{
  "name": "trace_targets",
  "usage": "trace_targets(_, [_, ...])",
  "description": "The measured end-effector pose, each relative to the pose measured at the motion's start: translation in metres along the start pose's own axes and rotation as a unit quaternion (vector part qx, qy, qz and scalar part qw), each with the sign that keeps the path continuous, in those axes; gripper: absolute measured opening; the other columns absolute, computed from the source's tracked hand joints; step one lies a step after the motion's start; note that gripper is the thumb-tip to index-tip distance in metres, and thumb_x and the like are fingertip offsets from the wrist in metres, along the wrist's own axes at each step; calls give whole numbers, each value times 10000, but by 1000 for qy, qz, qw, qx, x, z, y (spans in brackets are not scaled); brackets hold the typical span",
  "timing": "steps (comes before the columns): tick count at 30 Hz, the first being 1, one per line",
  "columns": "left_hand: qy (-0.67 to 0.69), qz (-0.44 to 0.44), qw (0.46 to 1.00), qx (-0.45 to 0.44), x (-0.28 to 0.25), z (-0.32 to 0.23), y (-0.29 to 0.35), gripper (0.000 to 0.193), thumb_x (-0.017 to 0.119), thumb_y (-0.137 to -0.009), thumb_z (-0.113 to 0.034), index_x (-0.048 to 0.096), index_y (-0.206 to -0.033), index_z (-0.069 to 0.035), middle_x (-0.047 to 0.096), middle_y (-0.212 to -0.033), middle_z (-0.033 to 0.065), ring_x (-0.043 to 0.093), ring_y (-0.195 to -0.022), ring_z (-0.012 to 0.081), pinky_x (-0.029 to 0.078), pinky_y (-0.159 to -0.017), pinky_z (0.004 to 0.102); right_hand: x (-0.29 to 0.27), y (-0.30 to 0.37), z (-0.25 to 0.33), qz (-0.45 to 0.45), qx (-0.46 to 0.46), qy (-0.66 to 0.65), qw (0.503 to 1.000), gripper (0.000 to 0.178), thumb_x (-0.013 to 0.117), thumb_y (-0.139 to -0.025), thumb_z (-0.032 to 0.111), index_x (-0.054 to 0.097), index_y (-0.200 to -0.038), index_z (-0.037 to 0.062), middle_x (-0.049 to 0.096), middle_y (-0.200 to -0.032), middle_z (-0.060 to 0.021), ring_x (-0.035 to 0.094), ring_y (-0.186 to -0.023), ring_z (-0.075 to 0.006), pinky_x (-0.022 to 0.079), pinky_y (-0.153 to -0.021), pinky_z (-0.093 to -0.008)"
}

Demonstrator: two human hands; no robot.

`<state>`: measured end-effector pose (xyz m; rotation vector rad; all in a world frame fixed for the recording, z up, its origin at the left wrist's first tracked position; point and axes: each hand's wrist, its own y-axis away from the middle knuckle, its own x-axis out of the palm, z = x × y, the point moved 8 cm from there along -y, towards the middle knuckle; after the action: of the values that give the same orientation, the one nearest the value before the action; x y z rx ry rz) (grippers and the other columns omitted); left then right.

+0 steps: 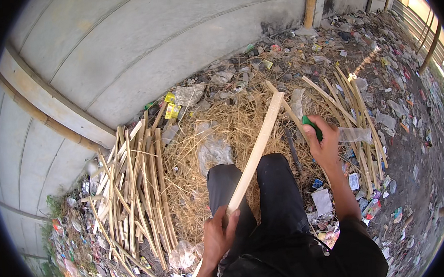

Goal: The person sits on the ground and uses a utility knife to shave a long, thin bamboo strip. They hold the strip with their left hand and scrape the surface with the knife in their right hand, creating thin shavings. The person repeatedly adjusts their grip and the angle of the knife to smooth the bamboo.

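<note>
My left hand (221, 236) is wrapped round the lower part of a long, pale bamboo strip (258, 149). The strip slants up and away to the right, passing over my dark trouser legs, and its lower end comes out below my wrist. To the right, my right hand (324, 145) is closed round a small green object (311, 126), mostly hidden by the fingers, so its kind is unclear. That hand is apart from the held strip. Another narrow strip (290, 113) runs slantwise behind the held one and passes under my right hand.
A pile of bamboo strips (136, 189) lies at left, and a smaller bundle (361, 125) at right. Straw-like shavings (183, 166) and plastic litter cover the ground before me. A dark, narrow piece (292, 149) lies beyond my knee. A grey panel wall (165, 45) stands behind.
</note>
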<state>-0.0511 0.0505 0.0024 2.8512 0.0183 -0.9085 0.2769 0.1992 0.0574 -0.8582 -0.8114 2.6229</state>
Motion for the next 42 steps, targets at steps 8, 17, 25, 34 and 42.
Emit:
trace_targets(8, [-24,-50,996,66,6,-30,-15,297,779,-1010,-265,707,-1140,-7,661,-663,223,698,-589,400,497,-542,444,61,77,78,168,-150,-24,974,257,812,-953,312,707,-1086,119,728,-835,-26,722,-651,-237,553,-563,-360])
trace_targets(17, [-32,-57,996,68,8,-43,-18,301,785,-1005,-219,699,-1195,-2,669,-683,217,692,-586,389,493,-538,441,62,79,90,149,-157,-20,976,272,843,-919,326,722,-1060,127,695,-776,-20,691,-604,-227,528,-535,-350])
trace_targets(25, [-3,-85,993,87,3,-45,-14,258,766,-1014,-222,708,-1128,2,578,-580,132,577,-470,250,434,-505,391,58,74,96,142,-180,-21,973,286,868,-895,277,730,-1067,95,734,-794,-36,707,-617,-231,530,-544,-343])
trace_targets(34, [-28,-39,998,39,8,-26,-1,307,771,-1019,-268,687,-1140,0,658,-672,236,693,-580,411,491,-521,447,29,27,38,47,-103,-8,994,248,836,-927,223,745,-1079,48,790,-923,-109,761,-701,-278,564,-590,-354])
trace_targets(42, [-63,-38,996,43,2,-7,4,309,775,-1012,-278,700,-1130,-2,652,-633,219,713,-597,419,511,-528,473,20,-16,-20,2,-59,35,998,265,800,-977,252,757,-1133,42,803,-984,-173,804,-841,-330,611,-689,-385])
